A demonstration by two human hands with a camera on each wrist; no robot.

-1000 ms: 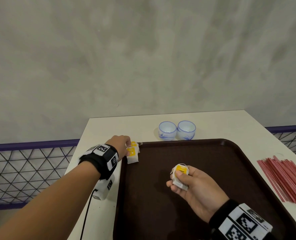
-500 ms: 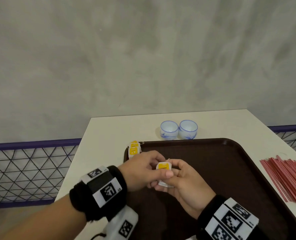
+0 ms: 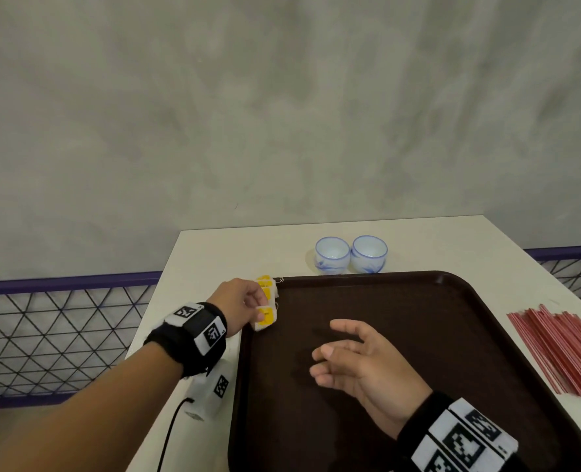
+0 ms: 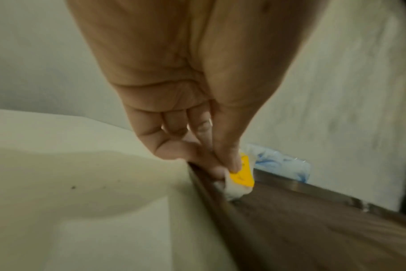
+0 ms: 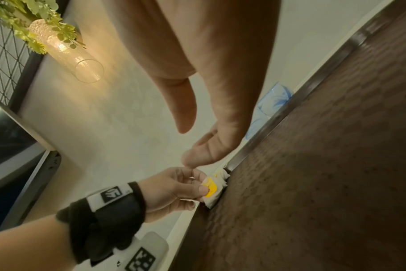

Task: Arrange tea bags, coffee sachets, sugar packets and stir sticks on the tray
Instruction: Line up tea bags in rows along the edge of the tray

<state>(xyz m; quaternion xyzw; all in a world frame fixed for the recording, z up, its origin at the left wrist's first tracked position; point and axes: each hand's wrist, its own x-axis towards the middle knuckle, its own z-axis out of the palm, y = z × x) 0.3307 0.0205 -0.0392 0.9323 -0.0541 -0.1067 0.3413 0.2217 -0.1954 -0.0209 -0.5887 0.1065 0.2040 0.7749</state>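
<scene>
A dark brown tray (image 3: 418, 335) lies on the white table. My left hand (image 3: 238, 303) pinches a white tea bag with a yellow tag (image 3: 265, 318) at the tray's far left corner, its lower end on the tray (image 4: 336, 229); the same tea bag (image 4: 241, 178) (image 5: 211, 188) shows in both wrist views. More tea bags (image 3: 268, 287) lie just behind it along the left rim. My right hand (image 3: 347, 356) hovers over the tray's middle, fingers relaxed and holding nothing. Red stir sticks (image 3: 561, 349) lie in a bundle on the table right of the tray.
Two small blue-and-white cups (image 3: 350, 254) stand side by side just beyond the tray's far rim. A glass vase with green leaves (image 5: 65, 49) shows in the right wrist view. A wire mesh fence (image 3: 54, 335) runs beside the table's left edge.
My left hand took the tea bag from my right hand and carried it back to the tray's far left corner. My right hand let go and now hangs relaxed over the tray.
</scene>
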